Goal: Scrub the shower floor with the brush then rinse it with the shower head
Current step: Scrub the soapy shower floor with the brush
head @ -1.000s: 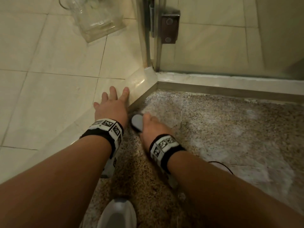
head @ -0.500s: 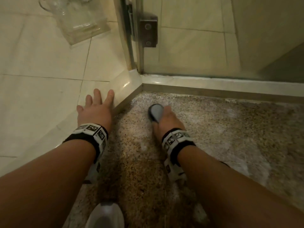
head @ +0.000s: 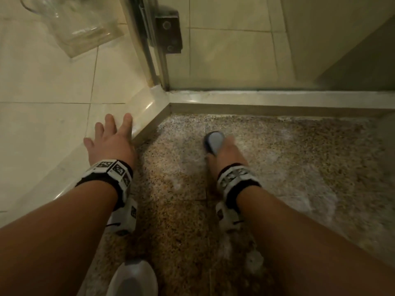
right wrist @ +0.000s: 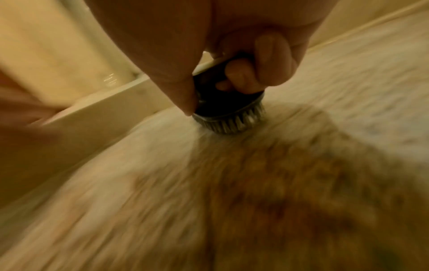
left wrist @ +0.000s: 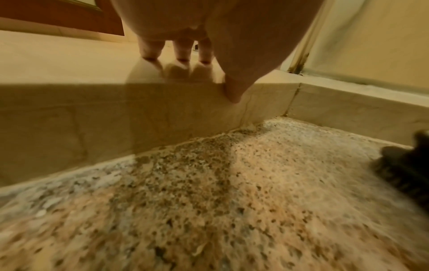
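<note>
My right hand (head: 226, 155) is wrapped around the small round grey-capped scrub brush with a dark body and short pale bristles (head: 214, 141). The right wrist view shows the thumb and curled fingers (right wrist: 241, 73) clamped on the dark body, bristles down on the speckled brown granite shower floor (head: 175, 221). The brush stands upright, with its axis vertical and its grey cap facing up. It is too nearly round to assign a horizontal long axis. It projects forward from the right hand, toward the cream stone kerb (head: 277, 99) at the far edge of the floor, near it but not touching.

My left hand (head: 111, 142) lies flat with fingers spread on the top of the side kerb, thumb (left wrist: 233, 93) hooked over its inner face. It holds nothing and acts as a brace. The brush lies to its right, apart from it. Only the right hand is on the tool.

White lather covers the floor to the right and beside the brush. The nearer floor toward my grey shoe (head: 132, 278) looks less lathered. I judge that scrubbing is under way and that the next stroke should run along the far kerb or back toward me. The shower head is not in view.
</note>
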Demonstrator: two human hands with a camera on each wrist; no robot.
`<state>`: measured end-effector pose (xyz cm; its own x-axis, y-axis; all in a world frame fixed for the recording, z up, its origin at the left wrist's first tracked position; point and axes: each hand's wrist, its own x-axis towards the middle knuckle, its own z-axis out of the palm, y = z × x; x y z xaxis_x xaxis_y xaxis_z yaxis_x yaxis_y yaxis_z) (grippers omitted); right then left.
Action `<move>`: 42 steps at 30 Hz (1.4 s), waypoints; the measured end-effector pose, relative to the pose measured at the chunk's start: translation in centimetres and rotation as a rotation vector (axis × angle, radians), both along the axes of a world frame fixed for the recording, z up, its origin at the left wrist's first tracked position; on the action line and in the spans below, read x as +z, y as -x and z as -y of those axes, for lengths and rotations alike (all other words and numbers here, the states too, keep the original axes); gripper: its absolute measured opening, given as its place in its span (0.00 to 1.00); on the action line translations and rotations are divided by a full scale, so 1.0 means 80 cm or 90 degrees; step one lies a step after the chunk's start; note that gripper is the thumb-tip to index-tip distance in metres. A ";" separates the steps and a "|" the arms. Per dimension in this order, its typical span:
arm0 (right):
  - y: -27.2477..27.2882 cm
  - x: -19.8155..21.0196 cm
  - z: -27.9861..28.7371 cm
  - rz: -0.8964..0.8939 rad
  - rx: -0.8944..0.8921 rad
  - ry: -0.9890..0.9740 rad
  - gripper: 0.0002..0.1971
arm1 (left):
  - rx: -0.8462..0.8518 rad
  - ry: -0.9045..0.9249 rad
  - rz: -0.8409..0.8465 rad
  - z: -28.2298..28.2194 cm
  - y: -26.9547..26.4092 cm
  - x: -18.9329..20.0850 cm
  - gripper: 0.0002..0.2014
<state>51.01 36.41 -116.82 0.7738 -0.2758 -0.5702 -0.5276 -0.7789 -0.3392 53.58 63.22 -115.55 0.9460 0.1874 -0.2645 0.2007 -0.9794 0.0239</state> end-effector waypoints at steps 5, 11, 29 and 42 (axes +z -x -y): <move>0.066 -0.001 -0.030 -0.037 0.211 -0.012 0.30 | 0.054 0.012 -0.008 0.018 0.010 -0.007 0.39; 0.017 0.010 0.092 -0.021 -0.078 0.068 0.31 | 0.103 0.008 -0.025 0.038 0.011 -0.023 0.43; 0.023 0.005 0.118 -0.022 -0.151 0.051 0.31 | 0.118 -0.021 -0.028 0.051 0.016 -0.030 0.49; 0.060 0.006 0.140 -0.002 -0.040 0.040 0.29 | 0.104 -0.033 0.024 0.050 0.021 -0.042 0.46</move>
<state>46.21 25.23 -116.31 0.7526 -0.3586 -0.5522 -0.5763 -0.7643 -0.2892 51.90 59.23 -118.90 0.9109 0.3522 -0.2150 0.3575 -0.9338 -0.0146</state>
